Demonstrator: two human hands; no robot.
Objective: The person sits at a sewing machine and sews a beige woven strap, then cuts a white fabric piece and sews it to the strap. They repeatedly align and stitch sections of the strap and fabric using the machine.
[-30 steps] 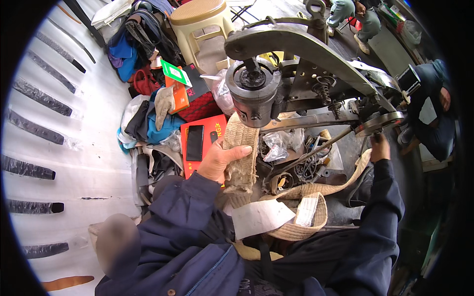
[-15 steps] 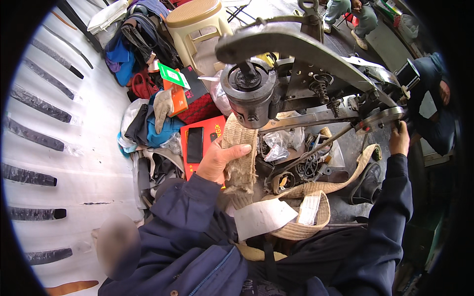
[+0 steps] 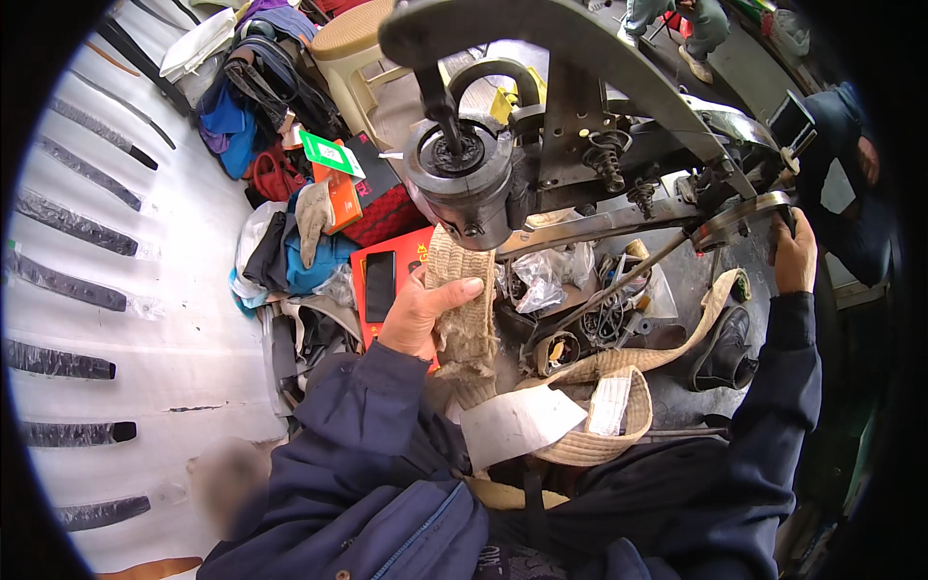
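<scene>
A thick tan webbing strap (image 3: 469, 324) with a frayed edge is pinched in my left hand (image 3: 418, 311), thumb on top. The strap's upper end goes under the round metal head (image 3: 462, 188) of a hand-cranked sewing machine (image 3: 619, 203), which hides where it meets the metal. More of the strap loops down across my lap and off to the right. My right hand (image 3: 796, 256) is closed round the handle at the rim of the machine's wheel (image 3: 739, 220). Over the head, the curved metal lever (image 3: 541, 29) stands raised, its rod reaching down into it.
A white sheet piece (image 3: 522, 421) lies over the strap on my lap. Beyond the left hand are a phone (image 3: 380, 286) on a red box, bags and a stool (image 3: 353, 34). A black boot (image 3: 723, 350) and loose cords lie under the machine. Other people sit at the right.
The lever's left end and its rod have risen. My right hand has shifted slightly up and right with the wheel's handle. My left hand keeps its hold on the strap.
</scene>
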